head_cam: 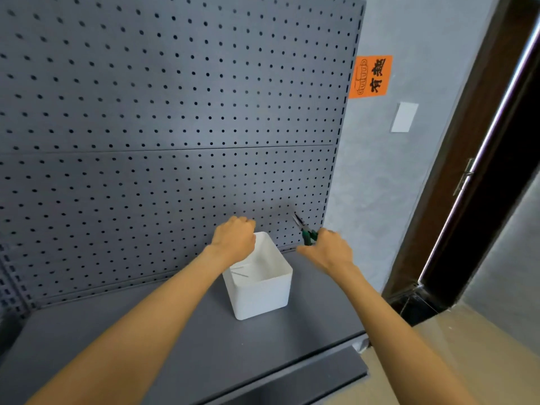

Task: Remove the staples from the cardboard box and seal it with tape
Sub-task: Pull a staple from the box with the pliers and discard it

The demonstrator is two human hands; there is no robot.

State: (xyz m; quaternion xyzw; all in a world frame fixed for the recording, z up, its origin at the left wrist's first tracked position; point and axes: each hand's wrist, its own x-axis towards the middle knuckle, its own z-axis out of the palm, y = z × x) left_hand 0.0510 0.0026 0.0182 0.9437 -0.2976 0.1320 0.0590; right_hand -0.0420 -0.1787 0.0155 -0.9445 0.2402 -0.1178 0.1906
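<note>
A white bin [260, 290] sits on a dark grey shelf [181, 340], close to the far wall of holes, the pegboard [163, 112]. Some thin metal staples [240, 272] lie at the bottom of the bin. The left hand [233, 242] is over the far left edge of the bin with its fingers curled; I cannot tell if it holds anything. The right hand [330, 249] is just right of the bin and grips green pliers [305, 230], with the thin tips pointing up and to the far left. An orange sign [371, 76] is stuck on the wall to the right.
</note>
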